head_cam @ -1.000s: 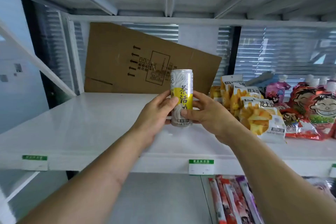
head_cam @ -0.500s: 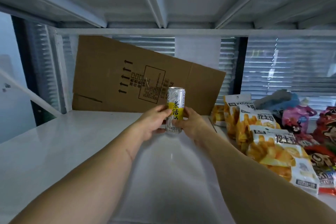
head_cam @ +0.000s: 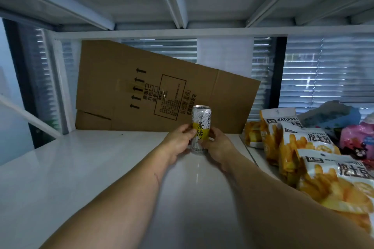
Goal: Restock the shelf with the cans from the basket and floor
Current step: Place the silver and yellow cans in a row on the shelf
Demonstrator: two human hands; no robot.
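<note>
Gripping the can (head_cam: 200, 129) (upright): left hand (head_cam: 178, 143), right hand (head_cam: 218, 144).

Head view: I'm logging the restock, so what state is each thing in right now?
can: upright, held from both sides, base at the shelf surface
left hand: grips the can's left side
right hand: grips the can's right side
cardboard sheet: flattened, standing tilted at the back
snack bags: sealed, lying overlapped at right
shelf: bare white surface at left

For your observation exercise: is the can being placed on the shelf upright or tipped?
Upright. The can stands vertically with its lid on top, held between the left hand and right hand above the white shelf.
</note>
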